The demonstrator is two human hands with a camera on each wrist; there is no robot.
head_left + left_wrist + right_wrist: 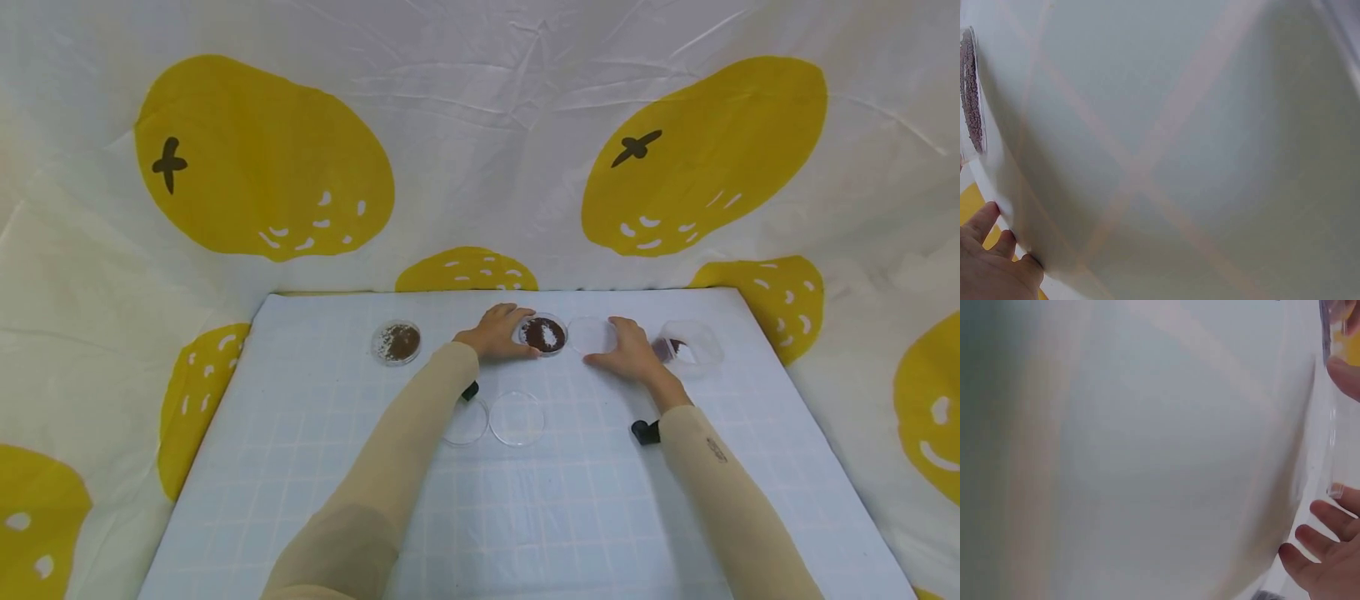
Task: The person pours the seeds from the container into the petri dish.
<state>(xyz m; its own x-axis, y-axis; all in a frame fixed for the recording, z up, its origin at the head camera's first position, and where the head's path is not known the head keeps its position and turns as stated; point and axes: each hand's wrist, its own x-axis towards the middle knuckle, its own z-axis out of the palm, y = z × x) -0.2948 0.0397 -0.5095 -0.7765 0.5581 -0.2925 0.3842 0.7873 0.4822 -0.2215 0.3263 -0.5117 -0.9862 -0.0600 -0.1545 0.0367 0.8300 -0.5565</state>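
My left hand point(498, 335) holds a petri dish point(534, 335) of dark brown granules with white powder on top, thumb and forefinger at opposite sides of its rim. The left wrist view shows that dish point(971, 100) at the left edge, the other fingers spread below it. Just to the right, my right hand point(628, 354) grips a clear petri dish piece point(588, 335) with nothing in it. In the right wrist view the thumb point(1346, 378) and forefinger touch the rim of this clear piece point(1333, 450), while the remaining fingers stay apart from it.
Another petri dish point(397, 342) with brown granules and white powder stands at the back left. Two clear round pieces lie nearer, one point(517, 419) beside another point(467, 423) partly behind the left sleeve. A clear tub point(705, 342) with brown and white contents stands right of the right hand.
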